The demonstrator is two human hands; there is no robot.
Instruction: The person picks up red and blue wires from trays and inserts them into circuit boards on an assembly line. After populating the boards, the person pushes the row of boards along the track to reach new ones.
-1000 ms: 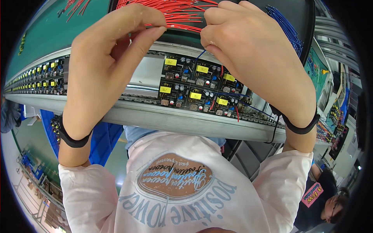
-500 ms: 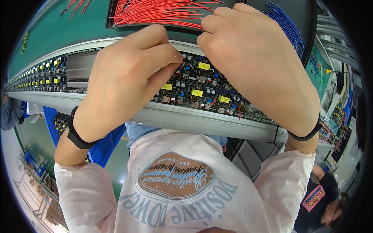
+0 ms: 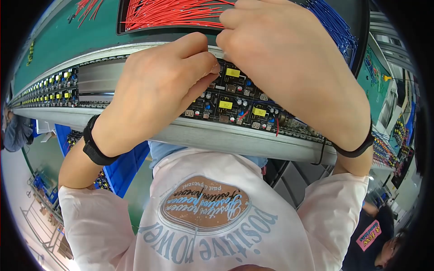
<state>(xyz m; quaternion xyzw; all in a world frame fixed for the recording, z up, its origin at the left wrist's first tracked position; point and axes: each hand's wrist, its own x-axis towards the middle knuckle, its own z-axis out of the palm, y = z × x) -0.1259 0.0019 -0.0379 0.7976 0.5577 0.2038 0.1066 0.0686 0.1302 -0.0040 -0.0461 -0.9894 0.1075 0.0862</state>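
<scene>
My left hand point(image 3: 165, 79) hangs over the near rail, thumb and forefinger pinched together just above the black circuit boards point(image 3: 226, 105). Whatever lies between those fingertips is too small to make out. My right hand point(image 3: 271, 34) reaches across the boards to the edge of the black tray point(image 3: 119, 27), its fingers curled inward. Their tips are hidden behind the hand, so I cannot see what they hold. Red wires point(image 3: 176, 13) lie in the tray by my right fingers. The boards carry yellow block components point(image 3: 233, 72), and short red wires point(image 3: 277, 125) stick up from some.
Blue wires point(image 3: 332, 29) are bundled at the back right. More boards point(image 3: 49, 97) sit in the conveyor track to the left, beyond a bare grey stretch point(image 3: 100, 81). The metal rail point(image 3: 217, 140) runs along the near side. A blue bin point(image 3: 129, 169) stands below. Another person point(image 3: 373, 235) is at lower right.
Both hands have closed in a little, the left shifting right and the right shifting left. The boards and tray appear slightly farther left in the view.
</scene>
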